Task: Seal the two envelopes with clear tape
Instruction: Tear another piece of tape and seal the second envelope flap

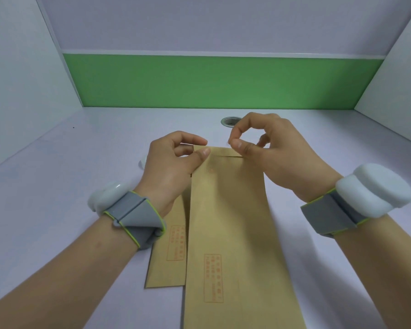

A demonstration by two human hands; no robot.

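Two brown paper envelopes lie lengthwise on the pale desk. The upper envelope partly overlaps the lower envelope, which sticks out to its left. Both carry red printed boxes. My left hand pinches the far left corner of the upper envelope, thumb on top at the flap. My right hand hovers just over the flap edge with thumb and forefinger pressed together on a small, barely visible glint that looks like the end of a clear tape strip. The tape itself is hard to make out.
A white rounded object peeks out behind my left hand, mostly hidden. A round metal cable hole sits in the desk beyond the hands. White side walls and a green back panel enclose the desk. Both wrists wear grey straps with white pads.
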